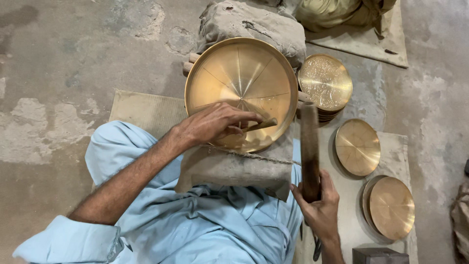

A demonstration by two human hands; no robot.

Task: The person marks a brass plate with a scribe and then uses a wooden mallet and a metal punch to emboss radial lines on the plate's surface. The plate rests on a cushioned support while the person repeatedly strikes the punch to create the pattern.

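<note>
A large round brass plate [234, 73] with faint radial lines rests on a cloth-wrapped block [234, 168] over my lap. My left hand [212, 124] lies on the plate's near rim and pinches a small metal punch [261, 125], its tip against the plate. My right hand [317, 200] grips the lower end of a dark wooden mallet [309, 142], held upright just right of the plate.
A stack of patterned brass plates [326, 82] stands right of the big plate. Two plain brass plates [357, 146] [392, 208] lie on a mat at the right. A stuffed sack [254, 22] sits behind, and a dark block [378, 255] is at the bottom right.
</note>
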